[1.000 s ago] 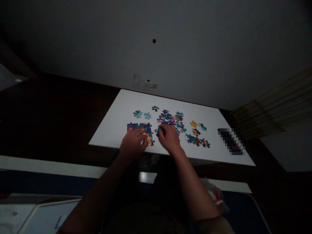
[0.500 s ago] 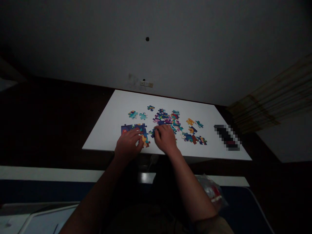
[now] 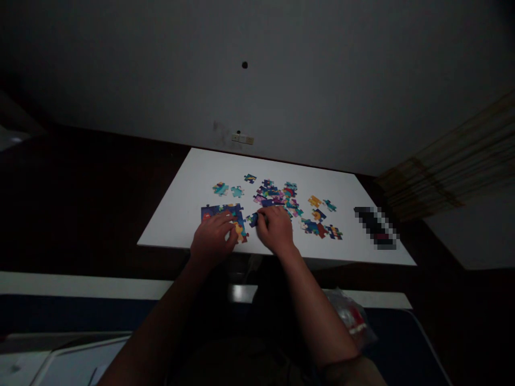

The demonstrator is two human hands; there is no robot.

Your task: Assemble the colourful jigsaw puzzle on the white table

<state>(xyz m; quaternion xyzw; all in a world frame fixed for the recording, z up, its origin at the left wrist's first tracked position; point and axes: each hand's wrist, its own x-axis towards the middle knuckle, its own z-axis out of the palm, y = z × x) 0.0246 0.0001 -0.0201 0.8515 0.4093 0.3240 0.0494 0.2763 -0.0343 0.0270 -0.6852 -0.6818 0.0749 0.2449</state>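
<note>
On the white table, my left hand [image 3: 213, 238] lies with its fingers stretched out over a joined section of jigsaw puzzle [image 3: 238, 220], covering its lower left part. My right hand [image 3: 277, 228] pinches a dark blue puzzle piece [image 3: 252, 219] between thumb and fingers. That piece is just right of the joined section, with a small gap between them. Behind my right hand a heap of loose puzzle pieces [image 3: 277, 194] overlaps in purple, blue and teal. My hand hides the near side of this heap.
Loose teal pieces [image 3: 237, 191] and a dark piece [image 3: 250, 178] lie toward the back. More pieces [image 3: 314, 227] are spread to the right. A pixelated dark object [image 3: 376, 228] rests near the table's right edge. A plastic bag [image 3: 351, 316] sits below, beside my right forearm.
Both hands stay in nearly the same place. The pinched piece shows slightly more, a little right of where it was. The whole view has shifted very slightly.
</note>
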